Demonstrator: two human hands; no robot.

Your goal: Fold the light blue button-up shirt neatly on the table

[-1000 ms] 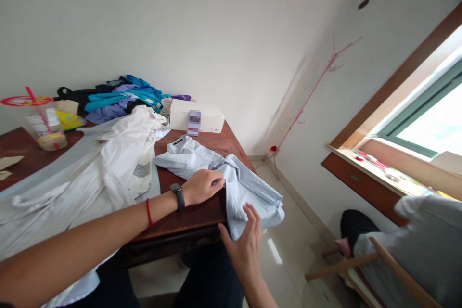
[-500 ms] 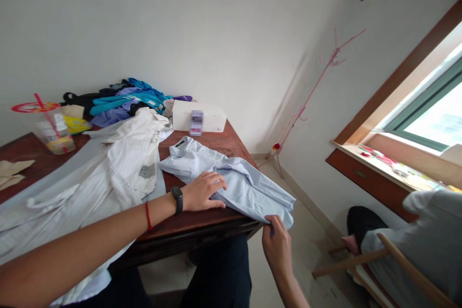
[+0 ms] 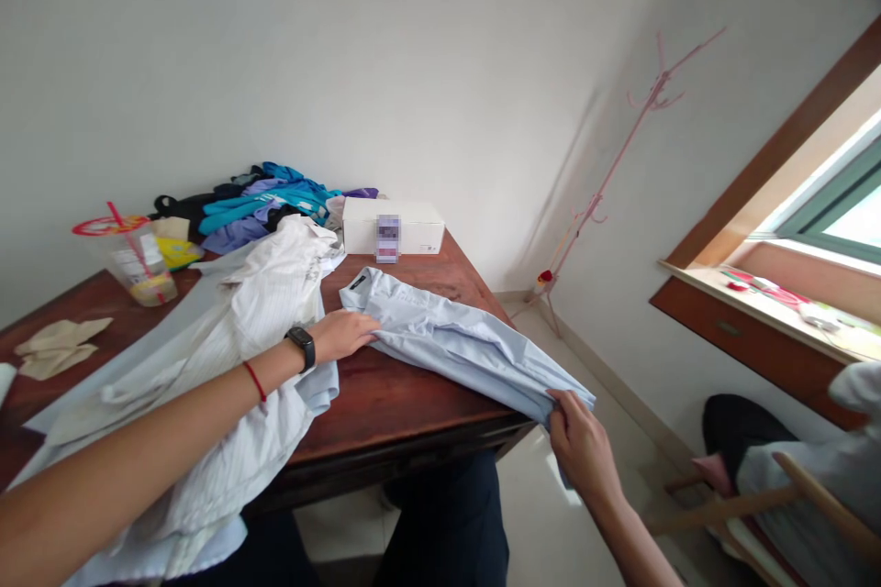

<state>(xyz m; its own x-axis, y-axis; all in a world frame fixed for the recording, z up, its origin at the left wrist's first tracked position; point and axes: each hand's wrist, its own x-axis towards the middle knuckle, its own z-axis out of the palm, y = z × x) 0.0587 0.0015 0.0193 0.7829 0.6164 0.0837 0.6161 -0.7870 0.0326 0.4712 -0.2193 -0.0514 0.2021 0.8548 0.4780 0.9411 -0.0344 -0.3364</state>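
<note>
A light blue shirt [image 3: 454, 344] lies stretched across the right end of the dark wooden table [image 3: 385, 404], its collar toward a white box. My left hand [image 3: 342, 333], with a black watch and red string at the wrist, grips the shirt's near edge by the collar end. My right hand [image 3: 582, 440] is off the table's right corner, pinching the shirt's hem and holding it taut past the edge.
A white striped shirt [image 3: 254, 312] and other pale garments cover the table's left half. Behind lie a white box [image 3: 392, 225], a pile of blue and purple clothes [image 3: 265, 197], a plastic drink cup [image 3: 134, 261] and brown paper [image 3: 59, 347]. A seated person [image 3: 791, 468] is at the right; a pink coat stand [image 3: 619, 156] stands in the corner.
My right hand took hold of the shirt's hem and drew it out to the right, stretching the shirt flat. My left hand slid along it toward the collar end.
</note>
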